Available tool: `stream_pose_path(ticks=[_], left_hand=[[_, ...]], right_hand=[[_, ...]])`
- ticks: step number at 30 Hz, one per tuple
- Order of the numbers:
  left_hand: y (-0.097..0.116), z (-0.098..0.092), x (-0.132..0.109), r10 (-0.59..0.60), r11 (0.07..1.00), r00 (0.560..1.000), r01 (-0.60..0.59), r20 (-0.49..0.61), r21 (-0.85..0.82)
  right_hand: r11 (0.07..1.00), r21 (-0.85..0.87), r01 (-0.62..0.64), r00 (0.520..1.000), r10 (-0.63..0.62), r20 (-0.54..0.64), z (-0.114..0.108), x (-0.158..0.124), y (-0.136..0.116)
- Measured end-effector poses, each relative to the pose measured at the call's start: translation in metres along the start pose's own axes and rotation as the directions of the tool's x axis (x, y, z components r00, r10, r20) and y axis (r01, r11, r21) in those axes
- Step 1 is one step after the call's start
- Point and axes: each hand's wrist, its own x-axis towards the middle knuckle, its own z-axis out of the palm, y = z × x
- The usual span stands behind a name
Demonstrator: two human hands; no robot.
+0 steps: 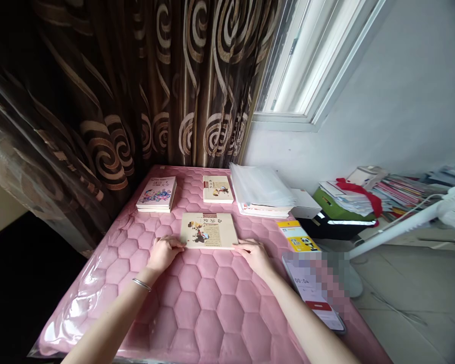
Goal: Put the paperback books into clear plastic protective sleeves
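Head view: a plastic-wrapped pink quilted mattress [208, 316] runs up to a curtain [197, 65] at twelve o'clock, with open padding toward six. On it lie one pile of books [156, 194] at eleven o'clock, one single book [218, 188] at twelve, and a phone [314, 298] at four, its screen partly pixelated. The left hand [165, 253] and right hand [254, 255] lie flat, not pinching, touching the near edge of the central book [208, 230].

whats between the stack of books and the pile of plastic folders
A single book lies flat on the pink quilted cover between them, as the head view shows.
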Motion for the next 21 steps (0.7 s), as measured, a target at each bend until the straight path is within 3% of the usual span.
stream_pose_path(ticks=[2, 4, 6, 8, 10, 12, 14, 17, 21], left_hand=[[0.006, -0.002, -0.005, -0.069, 0.997, 0.997, 0.07, -0.036, 0.032], [0.017, -0.003, -0.012, -0.171, 0.984, 0.975, 0.177, -0.143, 0.032], [0.031, 0.0, -0.021, -0.287, 0.957, 0.934, 0.274, -0.214, -0.092], [0.048, 0.01, -0.029, -0.397, 0.872, 0.912, 0.342, -0.098, -0.349], [0.066, 0.025, -0.035, -0.426, 0.666, 0.89, 0.43, 0.162, -0.609], [0.081, 0.04, -0.038, -0.417, 0.445, 0.848, 0.503, 0.326, -0.741], [0.093, 0.053, -0.035, -0.444, 0.357, 0.832, 0.504, 0.332, -0.787], [0.104, 0.063, -0.028, -0.468, 0.342, 0.843, 0.449, 0.265, -0.826], [0.111, 0.067, -0.022, -0.447, 0.311, 0.857, 0.417, 0.256, -0.854]], right_hand=[[0.997, 0.064, -0.031, 0.996, 0.025, 0.091, -0.009, 0.003, -0.001], [0.988, 0.119, -0.095, 0.979, 0.071, 0.191, -0.019, 0.011, -0.001], [0.981, 0.103, -0.167, 0.965, 0.14, 0.224, -0.026, 0.025, -0.002], [0.982, 0.028, -0.184, 0.969, 0.177, 0.172, -0.027, 0.045, -0.003], [0.988, -0.065, -0.142, 0.982, 0.149, 0.113, -0.021, 0.067, -0.005], [0.988, -0.124, -0.091, 0.99, 0.103, 0.094, -0.011, 0.088, -0.007], [0.987, -0.145, -0.067, 0.99, 0.085, 0.116, 0.0, 0.106, -0.008], [0.985, -0.161, -0.062, 0.982, 0.089, 0.165, 0.012, 0.122, -0.009], [0.98, -0.181, -0.08, 0.978, 0.112, 0.176, 0.015, 0.128, -0.01]])
